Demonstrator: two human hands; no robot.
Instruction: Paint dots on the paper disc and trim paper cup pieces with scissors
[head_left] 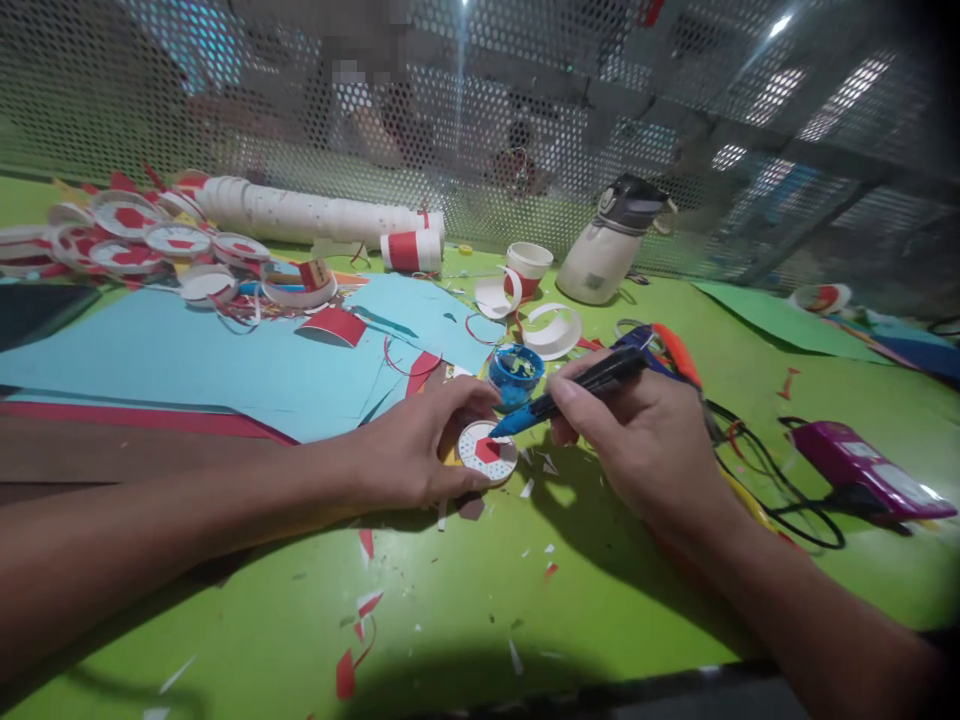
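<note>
Between the thumb and fingers of my left hand (pixel 431 440) is a round white paper disc (pixel 506 467), probably a cup bottom, with a red hexagon at its centre and blue dots around it. My right hand (pixel 645 430) grips a blue marker (pixel 536 410) with a black rear part. The marker's tip is at the disc's upper part, near the hexagon; whether it touches I cannot tell. Just behind the disc stands a small blue tub (pixel 516 375). Curled white paper strips (pixel 553 330) lie beyond it.
Decorated discs (pixel 180 240) are heaped at the back left, beside a long stack of paper cups (pixel 300 210). Blue paper sheets (pixel 187 350) cover the left. A bottle (pixel 607 245) stands at the back by the mesh panel (pixel 480 130). At right are orange-handled scissors (pixel 675 352) and a purple device (pixel 862 465).
</note>
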